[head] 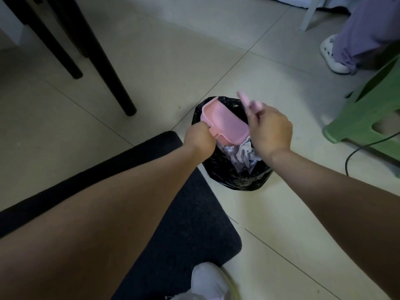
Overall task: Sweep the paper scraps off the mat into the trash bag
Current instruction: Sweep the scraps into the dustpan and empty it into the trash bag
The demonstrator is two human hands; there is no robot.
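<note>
The left hand (200,135) curls its fingers round the handle of a pink dustpan (225,124), tipped over the bag (236,174). The right hand (270,133) grips a blurred pink brush (249,102) just above the bag's far rim. White scraps (240,154) lie crumpled inside the bag, which stands on the floor just beside the dark mat (194,224).

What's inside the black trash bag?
Crumpled white paper scraps sit in the black trash bag. The pink dustpan, held by the left hand, covers part of the opening, so what lies deeper is hidden.
</note>
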